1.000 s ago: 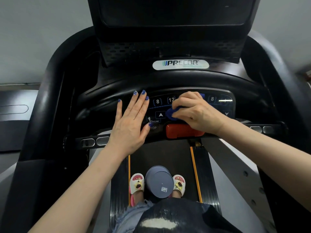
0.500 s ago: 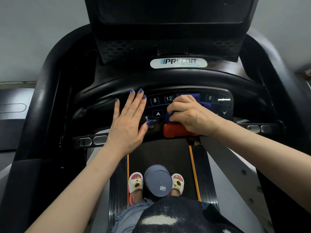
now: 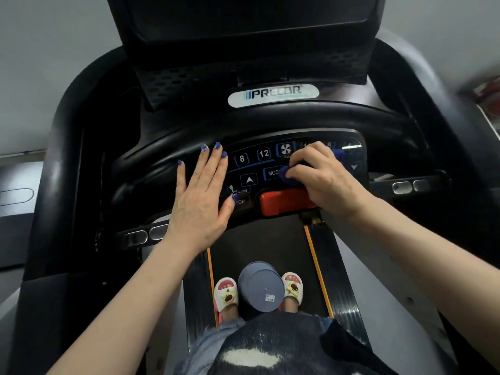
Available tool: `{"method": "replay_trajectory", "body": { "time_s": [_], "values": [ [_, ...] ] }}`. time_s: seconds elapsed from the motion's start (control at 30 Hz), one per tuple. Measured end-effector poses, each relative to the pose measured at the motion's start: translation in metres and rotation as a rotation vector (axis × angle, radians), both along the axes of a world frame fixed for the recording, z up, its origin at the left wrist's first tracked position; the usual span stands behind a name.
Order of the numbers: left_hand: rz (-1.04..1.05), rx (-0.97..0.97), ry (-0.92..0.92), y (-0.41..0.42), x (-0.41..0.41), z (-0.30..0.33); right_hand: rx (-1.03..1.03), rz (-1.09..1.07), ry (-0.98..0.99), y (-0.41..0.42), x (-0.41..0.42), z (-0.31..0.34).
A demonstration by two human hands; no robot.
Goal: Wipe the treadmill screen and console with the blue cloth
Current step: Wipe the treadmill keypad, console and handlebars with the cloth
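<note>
The black treadmill console carries lit buttons marked 8, 12, a fan symbol and MODE. Above it rises the dark screen. My right hand grips the bunched blue cloth and presses it on the right half of the button panel, over the end of the MODE button. Most of the cloth is hidden under the fingers; a bit shows past the knuckles. My left hand lies flat with straight fingers on the console's left side, beside the incline arrow.
A red stop bar sits just below my right hand. A curved black handlebar arches over the panel, with metal grip sensors on the side rails. On the belt below, a grey round container stands between my slippered feet.
My right hand has slid the cloth to the right across the panel, uncovering the fan and MODE buttons. My left hand has stayed flat in the same place.
</note>
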State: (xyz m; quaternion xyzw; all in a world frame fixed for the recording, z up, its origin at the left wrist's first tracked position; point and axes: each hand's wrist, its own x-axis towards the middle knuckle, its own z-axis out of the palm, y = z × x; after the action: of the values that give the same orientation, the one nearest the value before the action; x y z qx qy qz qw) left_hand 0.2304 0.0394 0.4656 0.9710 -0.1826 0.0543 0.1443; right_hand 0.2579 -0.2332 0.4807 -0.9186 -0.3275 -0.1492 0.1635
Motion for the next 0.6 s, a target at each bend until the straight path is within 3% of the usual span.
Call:
{"method": "replay_trajectory", "body": {
  "time_s": [0.27, 0.6],
  "values": [
    [-0.110, 0.011, -0.027, -0.005, 0.008, 0.005, 0.325, -0.397, -0.140, 0.052, -0.055, -0.009],
    [-0.204, 0.048, -0.043, 0.001, 0.022, 0.005, 0.399, -0.642, -0.201, 0.112, -0.071, -0.057]
  ]
}}
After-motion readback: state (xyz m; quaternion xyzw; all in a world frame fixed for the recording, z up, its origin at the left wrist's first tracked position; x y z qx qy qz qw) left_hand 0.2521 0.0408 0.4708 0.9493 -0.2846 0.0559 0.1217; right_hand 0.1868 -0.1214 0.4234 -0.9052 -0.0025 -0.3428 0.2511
